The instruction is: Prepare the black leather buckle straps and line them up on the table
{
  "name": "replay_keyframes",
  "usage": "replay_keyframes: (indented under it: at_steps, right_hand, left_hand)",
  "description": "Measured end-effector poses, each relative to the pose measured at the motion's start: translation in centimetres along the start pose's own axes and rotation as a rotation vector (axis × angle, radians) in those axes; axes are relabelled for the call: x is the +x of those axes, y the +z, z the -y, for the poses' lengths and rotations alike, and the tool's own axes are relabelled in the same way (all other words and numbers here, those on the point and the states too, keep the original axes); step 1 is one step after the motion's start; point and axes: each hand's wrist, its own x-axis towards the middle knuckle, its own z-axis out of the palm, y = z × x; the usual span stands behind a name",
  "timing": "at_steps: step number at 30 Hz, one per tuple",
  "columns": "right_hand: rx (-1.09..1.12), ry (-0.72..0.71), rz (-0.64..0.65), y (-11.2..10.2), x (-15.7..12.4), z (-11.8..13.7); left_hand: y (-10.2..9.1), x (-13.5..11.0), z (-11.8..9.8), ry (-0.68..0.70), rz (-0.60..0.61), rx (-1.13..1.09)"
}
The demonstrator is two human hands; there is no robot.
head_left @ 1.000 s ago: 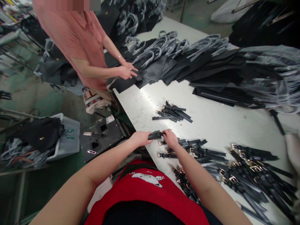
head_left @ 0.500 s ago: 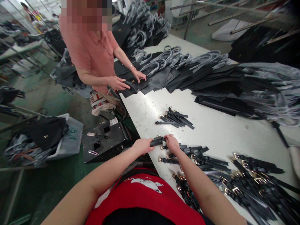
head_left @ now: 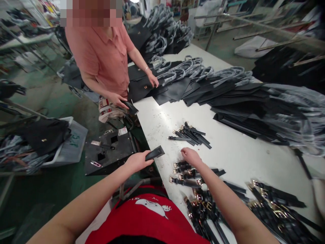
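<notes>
My left hand [head_left: 137,162] is closed round a black handheld piece [head_left: 155,153] with a flat, flared end, which sticks out over the table's left edge. I cannot make out its exact kind. Fingers curled together, my right hand [head_left: 191,156] hovers over the white table; whether something small is pinched in it does not show. Just below that hand lie black buckle straps [head_left: 186,182] with gold-coloured buckles. Farther up the table is a small fanned pile of similar straps [head_left: 194,135].
Across the corner stands a co-worker [head_left: 104,61] holding a similar black piece [head_left: 131,107]. Black bag panels with wrapped handles [head_left: 177,89] line the table's far side. More straps [head_left: 276,200] lie at right. A black stand [head_left: 109,152] and a full grey crate [head_left: 78,142] are at left.
My left hand has moved left with the black piece, away from my right hand. My right hand no longer touches it. The co-worker's black piece has moved off the panels, toward the table edge.
</notes>
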Motion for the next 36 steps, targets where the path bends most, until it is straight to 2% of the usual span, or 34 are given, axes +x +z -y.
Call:
replay_keyframes:
  at_steps: [4, 7, 9, 11, 14, 19, 24, 28, 33, 36]
  right_hand:
    - [0.0, 0.031, -0.121, -1.6, 5.4, 1.6]
    - [-0.054, 0.044, -0.1, -1.4, 8.1, 2.5]
    - [-0.095, 0.054, -0.072, -0.6, 8.5, 2.6]
    - [-0.11, 0.056, -0.051, 0.4, 7.7, 2.3]
    - [-0.033, 0.061, -0.021, 2.2, 4.8, 1.6]
    - [0.136, 0.131, -0.064, 4.2, 0.4, 1.4]
    - [0.159, 0.174, -0.146, 4.4, -0.5, 2.3]
    - [0.142, 0.122, -0.205, 4.4, -1.1, 2.6]
    - [0.113, 0.09, -0.154, 4.1, -1.9, 2.3]
    - [0.11, 0.153, -0.145, 4.2, -2.1, 1.7]
  left_hand:
    - [-0.1, 0.8, -0.1, 0.025, 0.015, -0.025]
    - [0.2, 0.8, 0.2, 0.026, 0.031, -0.052]
    - [0.4, 0.5, 0.6, 0.026, 0.038, -0.065]
    - [0.4, 0.2, 1.2, 0.023, 0.049, -0.074]
    - [0.4, -0.1, 1.7, 0.014, 0.072, -0.072]
    - [0.5, -0.1, 0.8, 0.027, 0.128, -0.043]
    - [0.7, 0.2, -1.1, 0.102, 0.131, 0.007]
    - [0.7, -0.3, -1.9, 0.119, 0.108, 0.022]
    - [0.4, -1.1, -2.5, 0.099, 0.122, 0.048]
    - [0.3, -0.6, -3.1, 0.112, 0.113, 0.101]
